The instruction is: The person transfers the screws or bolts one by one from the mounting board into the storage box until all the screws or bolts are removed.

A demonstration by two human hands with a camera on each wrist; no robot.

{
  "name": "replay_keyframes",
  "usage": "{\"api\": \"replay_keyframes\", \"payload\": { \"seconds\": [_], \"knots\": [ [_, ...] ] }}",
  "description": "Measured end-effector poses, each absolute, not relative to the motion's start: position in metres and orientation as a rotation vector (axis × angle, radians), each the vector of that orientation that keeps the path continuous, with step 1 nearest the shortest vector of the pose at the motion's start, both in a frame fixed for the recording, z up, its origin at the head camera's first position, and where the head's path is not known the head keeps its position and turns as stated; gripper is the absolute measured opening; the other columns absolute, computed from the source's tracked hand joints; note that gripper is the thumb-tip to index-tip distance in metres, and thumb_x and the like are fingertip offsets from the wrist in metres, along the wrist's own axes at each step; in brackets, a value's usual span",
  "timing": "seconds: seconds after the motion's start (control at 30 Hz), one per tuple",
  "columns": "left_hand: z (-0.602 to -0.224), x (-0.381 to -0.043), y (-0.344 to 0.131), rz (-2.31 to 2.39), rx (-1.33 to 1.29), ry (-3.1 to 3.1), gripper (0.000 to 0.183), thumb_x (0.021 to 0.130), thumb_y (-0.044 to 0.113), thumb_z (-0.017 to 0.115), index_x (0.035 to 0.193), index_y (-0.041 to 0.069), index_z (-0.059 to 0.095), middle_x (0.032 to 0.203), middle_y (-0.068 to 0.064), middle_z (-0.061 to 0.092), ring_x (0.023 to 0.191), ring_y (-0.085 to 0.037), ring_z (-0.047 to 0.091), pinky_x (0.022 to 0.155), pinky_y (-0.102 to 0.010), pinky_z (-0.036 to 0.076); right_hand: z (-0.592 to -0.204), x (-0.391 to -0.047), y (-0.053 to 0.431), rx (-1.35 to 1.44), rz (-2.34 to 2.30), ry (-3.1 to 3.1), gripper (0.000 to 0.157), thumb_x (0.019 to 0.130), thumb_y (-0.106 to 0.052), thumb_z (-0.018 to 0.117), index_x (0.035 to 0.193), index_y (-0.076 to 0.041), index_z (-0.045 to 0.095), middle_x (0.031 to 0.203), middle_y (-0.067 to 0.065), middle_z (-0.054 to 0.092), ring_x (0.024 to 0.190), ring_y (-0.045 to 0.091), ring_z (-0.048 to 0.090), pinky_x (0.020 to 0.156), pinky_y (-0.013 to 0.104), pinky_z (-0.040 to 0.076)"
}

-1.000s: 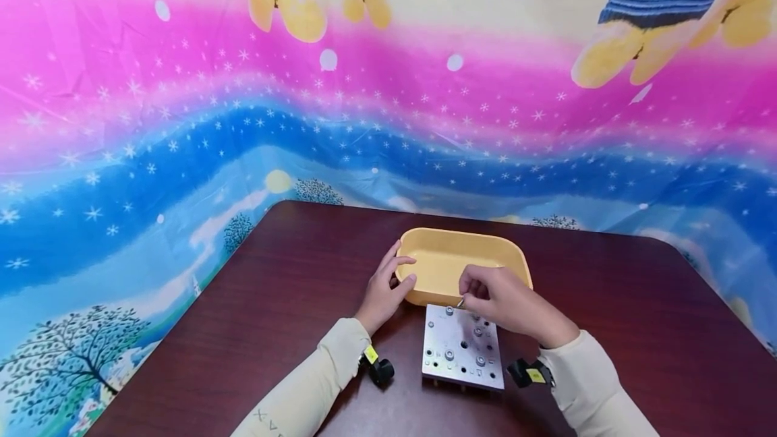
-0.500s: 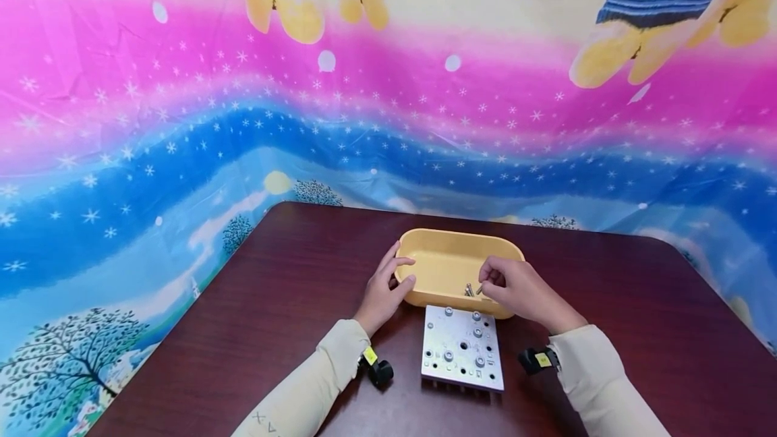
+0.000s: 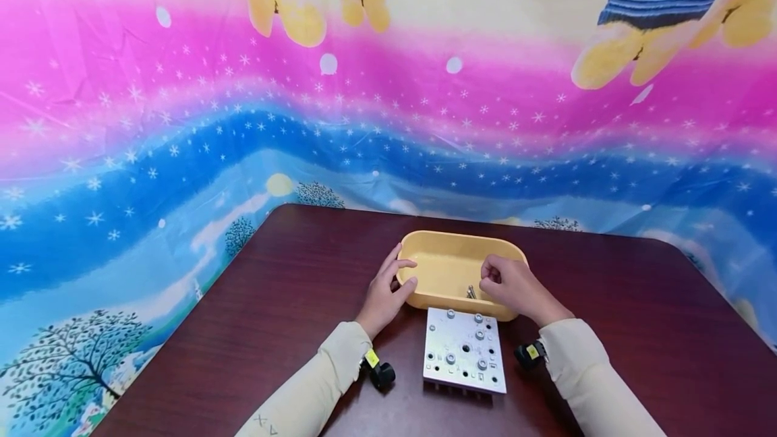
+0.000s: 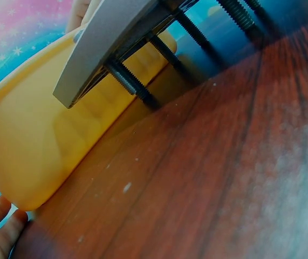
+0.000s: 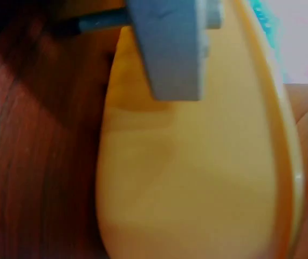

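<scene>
At the left end of the yellow bin point(image 3: 464, 237), my left hand point(image 3: 384, 297) rests with fingers spread, one over the rim and the thumb at the near corner. My right hand point(image 3: 512, 286) is over the bin's right end with its fingers curled; I cannot tell whether they hold a bolt. A few small metal bolts point(image 3: 471, 292) lie in the bin beside it. In front stands a silver metal plate point(image 3: 464, 349) with drilled holes and several socket-head bolts in it. The left wrist view shows threaded bolt shanks point(image 4: 192, 29) below the plate.
The dark wooden table point(image 3: 315, 268) carries the bin and plate. A patterned cloth point(image 3: 388, 120) hangs behind its far edge. The plate sits raised above the tabletop, close to the bin's near wall.
My right hand has moved right, from above the plate's far edge to the bin's right end, and a bolt seen at its fingertips no longer shows. My left hand has stayed still.
</scene>
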State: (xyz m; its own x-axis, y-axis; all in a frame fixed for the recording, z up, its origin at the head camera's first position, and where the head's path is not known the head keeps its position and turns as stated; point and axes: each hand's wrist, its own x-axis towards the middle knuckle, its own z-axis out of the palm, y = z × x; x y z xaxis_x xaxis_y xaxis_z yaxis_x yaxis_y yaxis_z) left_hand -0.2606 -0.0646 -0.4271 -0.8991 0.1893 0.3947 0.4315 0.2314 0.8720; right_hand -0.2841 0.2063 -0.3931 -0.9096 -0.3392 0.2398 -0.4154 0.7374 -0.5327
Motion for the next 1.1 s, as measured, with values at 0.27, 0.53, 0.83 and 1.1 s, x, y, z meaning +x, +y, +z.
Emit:
{"api": "replay_keyframes", "payload": {
  "seconds": [0.27,0.53,0.83,1.1],
  "knots": [
    [-0.4246,-0.2596,-0.0645,-1.745,-0.567,-2.297,0.026,0.095,0.009,0.059,0.120,0.006,0.061,0.158,-0.012,0.024,0.141,-0.035,0.028,0.099,-0.051,0.042,-0.3976,-0.2894,0.2053,0.571,0.883,-2.848,0.004,0.081,-0.007,0.059,0.081,-0.010,0.055,0.066,-0.001,0.051,0.057,0.015,0.045,0.055,0.030,0.039],
    [-0.4237,-0.2582,-0.0639,-1.750,-0.567,-2.302,0.026,0.095,0.009,0.058,0.120,0.006,0.061,0.158,-0.012,0.023,0.141,-0.035,0.027,0.100,-0.053,0.041,-0.3971,-0.2898,0.2024,0.512,0.824,-2.915,0.006,0.083,-0.009,0.060,0.081,-0.011,0.055,0.066,0.000,0.052,0.057,0.016,0.046,0.055,0.031,0.040],
    [-0.4221,-0.2589,-0.0636,-1.746,-0.553,-2.320,0.026,0.095,0.010,0.059,0.121,0.007,0.061,0.158,-0.011,0.023,0.141,-0.035,0.027,0.100,-0.055,0.040,-0.3957,-0.2896,0.2016,0.480,0.773,-2.923,0.008,0.084,-0.009,0.062,0.079,-0.012,0.057,0.067,0.000,0.054,0.059,0.016,0.048,0.057,0.030,0.040],
    [-0.4240,-0.2599,-0.0627,-1.751,-0.546,-2.318,0.026,0.094,0.011,0.059,0.121,0.007,0.061,0.158,-0.011,0.023,0.141,-0.035,0.029,0.099,-0.055,0.040,-0.3959,-0.2904,0.2020,0.479,0.760,-2.939,0.001,0.084,-0.010,0.061,0.084,-0.009,0.060,0.070,0.000,0.057,0.061,0.015,0.050,0.058,0.031,0.043]
  ]
}}
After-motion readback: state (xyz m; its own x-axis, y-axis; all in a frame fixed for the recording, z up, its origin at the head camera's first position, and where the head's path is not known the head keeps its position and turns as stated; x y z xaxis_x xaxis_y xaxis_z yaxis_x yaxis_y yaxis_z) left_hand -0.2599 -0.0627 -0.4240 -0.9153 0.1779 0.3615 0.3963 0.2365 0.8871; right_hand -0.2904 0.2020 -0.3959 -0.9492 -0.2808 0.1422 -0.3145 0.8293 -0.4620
